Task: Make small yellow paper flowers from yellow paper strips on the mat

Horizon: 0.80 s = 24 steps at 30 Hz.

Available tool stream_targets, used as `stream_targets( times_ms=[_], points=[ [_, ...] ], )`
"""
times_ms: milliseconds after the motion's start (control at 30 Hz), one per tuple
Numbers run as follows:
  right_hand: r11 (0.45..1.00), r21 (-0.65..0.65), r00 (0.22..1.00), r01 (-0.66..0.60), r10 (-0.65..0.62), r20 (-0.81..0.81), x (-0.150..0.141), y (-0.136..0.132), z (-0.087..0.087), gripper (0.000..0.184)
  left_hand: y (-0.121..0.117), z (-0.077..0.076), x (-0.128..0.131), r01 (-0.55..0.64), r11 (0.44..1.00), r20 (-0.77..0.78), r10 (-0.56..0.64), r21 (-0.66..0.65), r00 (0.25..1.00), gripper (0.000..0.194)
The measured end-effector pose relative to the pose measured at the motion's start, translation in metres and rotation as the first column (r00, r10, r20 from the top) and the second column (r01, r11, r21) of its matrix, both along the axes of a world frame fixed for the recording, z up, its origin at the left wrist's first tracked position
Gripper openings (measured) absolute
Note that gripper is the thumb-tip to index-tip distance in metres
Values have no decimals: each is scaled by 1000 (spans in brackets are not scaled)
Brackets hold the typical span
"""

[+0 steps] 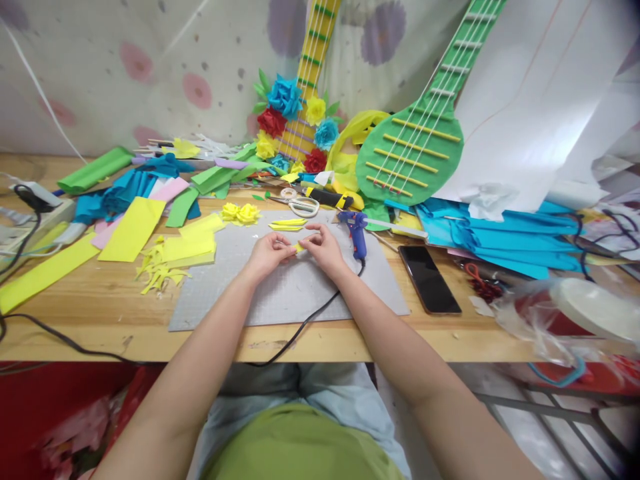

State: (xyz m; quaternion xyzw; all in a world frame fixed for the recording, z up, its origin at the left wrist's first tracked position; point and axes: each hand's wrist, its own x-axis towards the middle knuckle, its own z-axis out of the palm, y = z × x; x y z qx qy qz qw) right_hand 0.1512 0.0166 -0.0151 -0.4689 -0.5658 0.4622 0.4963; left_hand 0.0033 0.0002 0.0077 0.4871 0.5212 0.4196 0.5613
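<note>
Between my fingertips is a small piece of yellow paper (299,247), pinched from both sides over the grey cutting mat (215,300). My left hand (270,253) grips its left end and my right hand (324,250) its right end; most of the piece is hidden by the fingers. Several narrow yellow paper strips (287,225) lie on the mat just beyond my hands. Yellow paper flowers (241,213) rest at the mat's far left. Right of my hands lies a blue glue gun (356,233), its black cord running toward me under my right forearm.
Scissors (305,207) and a yellow-black cutter (327,198) lie behind the mat. Yellow paper sheets (133,230) and scraps spread left. A phone (429,280) and blue paper (505,233) are at right. A green paper guitar (410,157) and a flowered yellow one (311,67) lean at the back.
</note>
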Motion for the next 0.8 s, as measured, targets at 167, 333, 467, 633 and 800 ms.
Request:
stream_targets(
  times_ms=[167,333,467,633,800],
  points=[
    [994,-94,999,52,-52,1,4,0,5,25,0,2,2,-11,1000,-22,11,-9,1000,33],
    [996,-70,998,62,-62,14,3,0,4,16,1,0,2,-7,1000,-25,7,-8,1000,32],
    [997,-77,998,3,-9,-68,1,0,2,28,1,-2,1,-26,1000,-2,26,6,1000,33],
    [1000,-8,999,-29,29,-14,0,-2,2,37,0,0,1,-6,1000,-14,6,-3,1000,38],
    [999,46,1000,-19,19,4,0,-4,3,32,0,2,0,41,999,-37,-41,-11,998,33]
  ],
)
